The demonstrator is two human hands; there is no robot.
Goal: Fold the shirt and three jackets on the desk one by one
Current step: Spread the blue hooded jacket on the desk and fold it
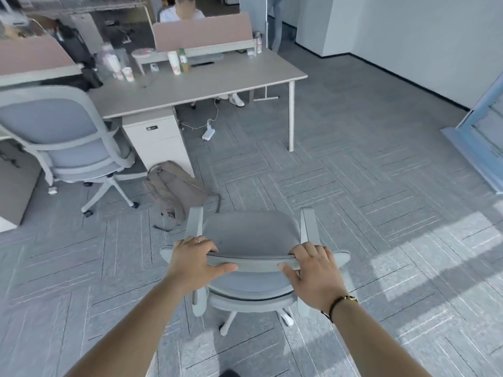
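A grey office chair (250, 235) stands on the carpet right in front of me, its back toward me. My left hand (194, 261) grips the left end of the chair's backrest top, fingers over the edge and thumb underneath. My right hand (315, 270) grips the right end the same way. The beige desk (206, 83) lies beyond the chair. No shirt or jacket shows anywhere in view.
Bottles (174, 62) and cups (128, 74) stand at the desk's back. A drawer unit (158, 142) sits under it, a tan backpack (174, 190) leaning beside. A second chair (62, 140) stands left. A person sits behind the divider (202, 34). Power strip (208, 131) on the floor.
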